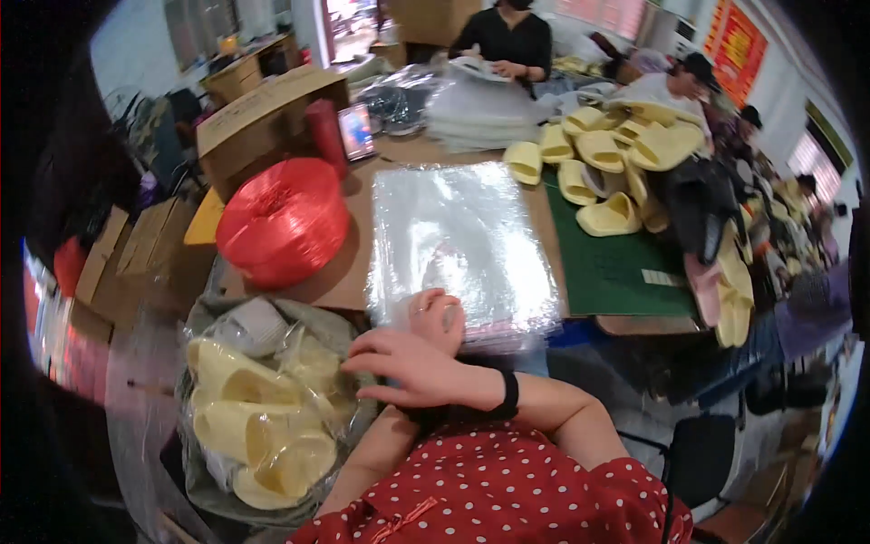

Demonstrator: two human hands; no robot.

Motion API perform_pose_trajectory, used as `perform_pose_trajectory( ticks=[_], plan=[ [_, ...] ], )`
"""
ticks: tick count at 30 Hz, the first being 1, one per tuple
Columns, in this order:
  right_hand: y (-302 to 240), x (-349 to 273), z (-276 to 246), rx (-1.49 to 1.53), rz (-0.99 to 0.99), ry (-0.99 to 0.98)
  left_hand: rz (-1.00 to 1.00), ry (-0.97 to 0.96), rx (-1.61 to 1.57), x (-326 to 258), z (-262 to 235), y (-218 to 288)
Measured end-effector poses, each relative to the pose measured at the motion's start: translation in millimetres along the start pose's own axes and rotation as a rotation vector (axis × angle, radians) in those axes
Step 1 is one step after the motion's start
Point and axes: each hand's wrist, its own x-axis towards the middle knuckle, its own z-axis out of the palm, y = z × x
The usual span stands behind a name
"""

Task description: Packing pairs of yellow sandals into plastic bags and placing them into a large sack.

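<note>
The right hand (412,367), wrist in a black band, reaches across the body with fingers spread open, fingertips touching the big clear plastic sack of pale yellow foam slippers (263,408) just to its left. The left hand (437,317), half hidden behind it, rests loosely curled on the near edge of the stack of clear plastic bags (458,240) on the table (625,267); whether it pinches a bag cannot be told. The stack's long axis runs away from the hands.
</note>
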Motion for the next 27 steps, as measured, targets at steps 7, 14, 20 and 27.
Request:
perform_pose_trajectory(
  ticks=[7, 14, 20, 27],
  plan=[
    [63, -120, -112, -0.290, 0.508, 0.557, 0.172, -0.141, 0.249, 9, 4, -13],
    [127, -209, -210, -0.842, 0.853, 0.604, 0.129, -0.215, 0.324, 21, -15, 1],
    [192, -240, -252, -1.145, 0.838, 0.559, 0.045, -0.332, 0.439, 29, -14, -18],
    [151, -232, -220, -1.129, 1.009, 0.497, 0.080, -0.390, 0.379, 30, -18, -19]
  ],
)
